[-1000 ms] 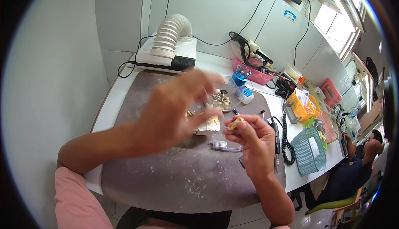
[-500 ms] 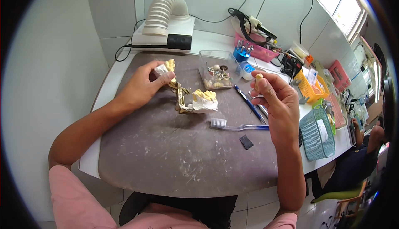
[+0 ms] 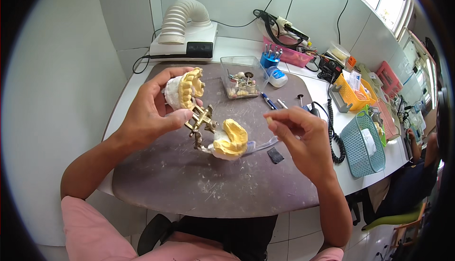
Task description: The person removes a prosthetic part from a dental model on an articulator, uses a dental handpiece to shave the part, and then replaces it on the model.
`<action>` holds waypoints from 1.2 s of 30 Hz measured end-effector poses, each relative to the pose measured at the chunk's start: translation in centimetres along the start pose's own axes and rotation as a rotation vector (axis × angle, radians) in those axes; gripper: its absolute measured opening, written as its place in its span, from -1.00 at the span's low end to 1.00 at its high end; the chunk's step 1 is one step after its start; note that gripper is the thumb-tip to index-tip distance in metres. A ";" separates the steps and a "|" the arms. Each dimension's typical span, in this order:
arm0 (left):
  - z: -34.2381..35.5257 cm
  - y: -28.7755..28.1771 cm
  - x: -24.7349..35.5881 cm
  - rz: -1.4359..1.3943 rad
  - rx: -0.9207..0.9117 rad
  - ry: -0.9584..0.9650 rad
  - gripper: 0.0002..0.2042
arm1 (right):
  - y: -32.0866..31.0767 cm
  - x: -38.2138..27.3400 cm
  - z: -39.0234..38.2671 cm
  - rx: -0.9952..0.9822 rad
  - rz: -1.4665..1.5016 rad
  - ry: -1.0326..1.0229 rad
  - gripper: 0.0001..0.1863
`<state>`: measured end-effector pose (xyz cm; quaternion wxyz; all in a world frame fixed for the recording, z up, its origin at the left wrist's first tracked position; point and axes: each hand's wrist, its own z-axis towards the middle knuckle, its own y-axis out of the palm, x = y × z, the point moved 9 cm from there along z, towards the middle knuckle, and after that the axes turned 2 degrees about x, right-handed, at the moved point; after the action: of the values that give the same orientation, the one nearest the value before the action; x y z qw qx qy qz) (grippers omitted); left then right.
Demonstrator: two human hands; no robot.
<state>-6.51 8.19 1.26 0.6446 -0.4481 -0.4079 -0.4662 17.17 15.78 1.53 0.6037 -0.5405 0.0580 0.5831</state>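
Observation:
My left hand [image 3: 154, 114] grips a dental articulator [image 3: 200, 121], opened out, by its raised upper cast [image 3: 190, 90], yellow stone teeth on a white base. The lower cast [image 3: 230, 140], yellow on white plaster, sits to the right over the mat [image 3: 199, 190]. My right hand [image 3: 301, 140] pinches a small cream piece [image 3: 269, 119], apparently tooth-like, right of the lower cast. A toothbrush [image 3: 268, 142] lies partly behind the cast and hand, near a dark square [image 3: 276, 155]. A clear box of rotary bits [image 3: 237, 90] stands behind, with a pen [image 3: 268, 100] nearby.
A white suction unit [image 3: 161, 47] stands at the back. Blue bur stand [image 3: 270, 58], pink basket [image 3: 298, 58], yellow basket [image 3: 353, 92], teal basket [image 3: 358, 152] and coiled cord [image 3: 336, 142] line the right. A co-worker [image 3: 403, 190] sits far right.
My left hand has turned the upper cast upright so its teeth face right, and the articulator has swung with it. My right hand has moved lower and left with the small piece.

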 end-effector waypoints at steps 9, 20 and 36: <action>-0.4 1.3 -0.5 -0.298 -0.023 -0.065 -0.23 | 1.4 0.7 1.0 -0.221 0.221 0.251 -0.79; -1.8 3.5 -5.2 -0.477 -0.122 -0.277 -0.21 | 1.7 5.2 0.8 -0.275 -0.010 0.309 -0.79; 0.1 8.6 -7.1 -0.380 -0.450 -0.381 -0.31 | 1.9 5.6 -1.6 0.107 0.586 0.395 -0.75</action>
<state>0.13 11.37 -7.08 0.3437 -0.5740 -0.4840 -0.5641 18.34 17.70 -4.14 0.4153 -0.5708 0.3565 0.6121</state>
